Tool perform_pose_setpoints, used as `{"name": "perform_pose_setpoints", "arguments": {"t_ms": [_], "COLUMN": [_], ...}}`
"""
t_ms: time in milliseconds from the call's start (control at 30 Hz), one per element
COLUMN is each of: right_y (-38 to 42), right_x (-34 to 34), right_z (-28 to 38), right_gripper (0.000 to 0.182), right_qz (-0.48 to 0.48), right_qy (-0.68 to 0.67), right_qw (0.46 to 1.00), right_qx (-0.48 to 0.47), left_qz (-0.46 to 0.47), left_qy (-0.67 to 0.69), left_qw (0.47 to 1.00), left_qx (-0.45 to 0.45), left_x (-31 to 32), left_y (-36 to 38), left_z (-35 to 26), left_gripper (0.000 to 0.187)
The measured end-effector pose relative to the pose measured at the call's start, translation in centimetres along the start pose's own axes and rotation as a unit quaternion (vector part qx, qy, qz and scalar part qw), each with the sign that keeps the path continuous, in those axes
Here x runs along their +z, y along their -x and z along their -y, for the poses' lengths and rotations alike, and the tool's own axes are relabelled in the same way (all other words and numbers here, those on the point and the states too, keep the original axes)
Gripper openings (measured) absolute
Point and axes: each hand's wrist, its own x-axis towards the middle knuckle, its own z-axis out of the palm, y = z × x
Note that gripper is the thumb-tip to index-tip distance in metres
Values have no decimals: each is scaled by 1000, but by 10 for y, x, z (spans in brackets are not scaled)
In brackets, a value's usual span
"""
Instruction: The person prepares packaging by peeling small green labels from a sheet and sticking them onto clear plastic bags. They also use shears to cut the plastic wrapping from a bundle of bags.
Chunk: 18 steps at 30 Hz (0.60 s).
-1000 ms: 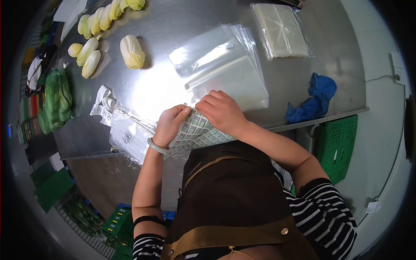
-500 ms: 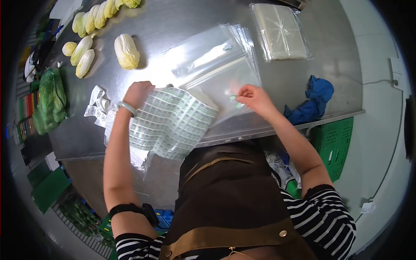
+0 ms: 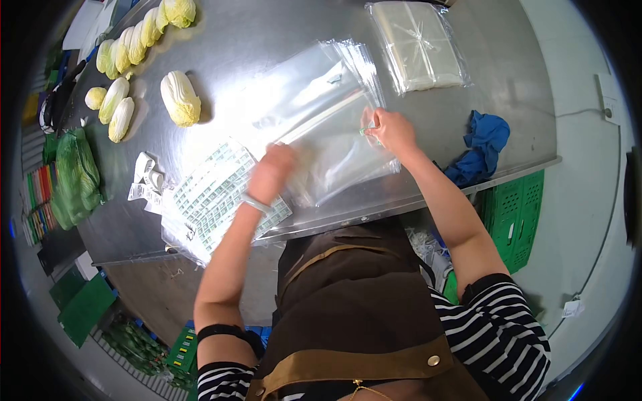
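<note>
My right hand is closed in a pinch on a small green-and-white sticker, above the stack of clear plastic bags. Motion smears my left hand at the left edge of the bags, so its fingers cannot be made out. Beneath my left wrist lies a sheet of printed green-and-white stickers, partly covered by that arm. Another small sticker shows on the upper part of the bags.
Several napa cabbages sit at the upper left of the metal table. A wrapped pack of bags lies at the upper right, a blue cloth near the right edge. Curled white labels rest beside the sticker sheet.
The sticker sheet, lifted and bent before, now lies flat on the table. My left hand has moved right and down toward the bags; my right hand has risen slightly over them.
</note>
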Motion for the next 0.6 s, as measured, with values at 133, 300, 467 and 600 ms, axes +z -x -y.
{"name": "perform_pose_setpoints", "arguments": {"t_ms": [133,300,467,600], "right_y": [2,19,15,1], "right_x": [-5,-56,-27,3], "right_z": [-12,-6,-5,-6], "right_gripper": [28,19,17,17], "right_qz": [-55,93,102,67], "right_qy": [-39,-508,-436,-370], "right_qw": [995,855,892,924], "right_qx": [-78,-41,-66,-60], "left_qz": [5,48,-274,-409], "left_qy": [42,285,405,418], "left_qw": [998,936,822,758], "left_qx": [43,-203,-292,-289], "left_x": [57,54,-11,-14], "left_y": [2,1,-30,-34], "left_z": [-13,18,23,8], "left_gripper": [17,21,26,20]}}
